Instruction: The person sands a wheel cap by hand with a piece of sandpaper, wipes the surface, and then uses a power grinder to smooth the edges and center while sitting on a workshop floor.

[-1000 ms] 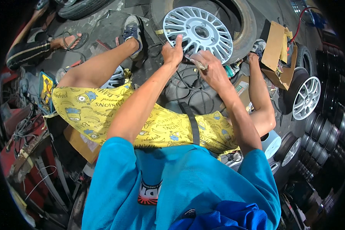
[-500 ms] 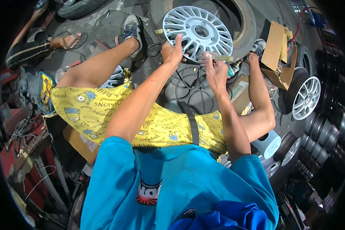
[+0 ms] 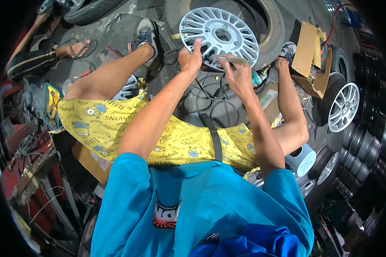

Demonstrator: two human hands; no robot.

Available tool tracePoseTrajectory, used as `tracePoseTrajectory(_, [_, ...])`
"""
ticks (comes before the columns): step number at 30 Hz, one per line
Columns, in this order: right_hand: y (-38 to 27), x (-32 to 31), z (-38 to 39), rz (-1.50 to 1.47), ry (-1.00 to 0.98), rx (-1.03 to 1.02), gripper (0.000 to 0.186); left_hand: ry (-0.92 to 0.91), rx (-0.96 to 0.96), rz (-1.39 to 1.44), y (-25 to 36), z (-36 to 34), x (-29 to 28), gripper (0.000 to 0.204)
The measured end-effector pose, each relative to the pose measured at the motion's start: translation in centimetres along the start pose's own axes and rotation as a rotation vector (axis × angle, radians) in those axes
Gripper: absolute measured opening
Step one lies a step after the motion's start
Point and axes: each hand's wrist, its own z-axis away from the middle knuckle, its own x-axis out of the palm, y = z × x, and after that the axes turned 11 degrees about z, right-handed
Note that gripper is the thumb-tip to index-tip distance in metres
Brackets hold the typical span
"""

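A pale grey multi-spoke wheel rim (image 3: pixel 213 39) is tilted before me, resting against a large tyre (image 3: pixel 276 37) on the floor. My left hand (image 3: pixel 190 61) is closed on its near left edge, thumb up over the spokes. In my right hand (image 3: pixel 239 79) is a thin, flat, greyish strip (image 3: pixel 235 60), pinched in the fingers and held against or just over the rim's near edge. I cannot make out exactly what kind of tool the strip is.
Dark cables (image 3: pixel 221 105) coil beneath my hands. To the right are an open cardboard box (image 3: pixel 304 51), a white-faced wheel (image 3: pixel 344 107), a light blue bucket (image 3: pixel 302 160) and stacked dark rims (image 3: pixel 358 150). Another person's sandalled foot (image 3: pixel 79 48) is at the far left.
My right hand has moved slightly left and up along the wheel rim's near edge with the strip. The rim has shifted a little left; my left hand keeps its hold.
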Motion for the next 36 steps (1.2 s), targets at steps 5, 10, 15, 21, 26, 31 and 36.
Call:
tracePoseTrajectory(5, [-1.9,0.7,0.1,0.236,0.115,-0.261,0.013,-0.009,-0.067,0.045,-1.9,-1.9,-0.7,0.061])
tracePoseTrajectory(10, [-0.6,1.5,-0.4,0.379,-0.016,0.041,0.022,-0.168,-0.126,-0.011,1.8,-0.6,-1.5,0.063])
tracePoseTrajectory(15, [2.2,1.9,-0.2,-0.848,0.174,0.496,0.035,-0.169,-0.215,0.043,1.6,-4.0,-2.3,0.072])
tracePoseTrajectory(21, [3.0,4.4,0.7,-0.613,0.466,0.332,0.033,-0.088,0.020,-0.283,2.8,-5.9,-2.8,0.062])
tracePoseTrajectory(26, [3.7,5.6,-0.2,-0.261,0.694,0.255,0.034,0.004,-0.061,-0.134,2.0,-2.5,-1.3,0.051])
tracePoseTrajectory(31, [9.1,0.1,-2.0,-0.421,0.521,0.387,0.038,-0.190,-0.443,0.312,0.9,1.3,0.4,0.048])
tracePoseTrajectory(36, [8.7,-0.2,0.2,-0.482,0.339,0.281,0.030,-0.189,-0.354,0.229,1.3,0.0,-0.4,0.036])
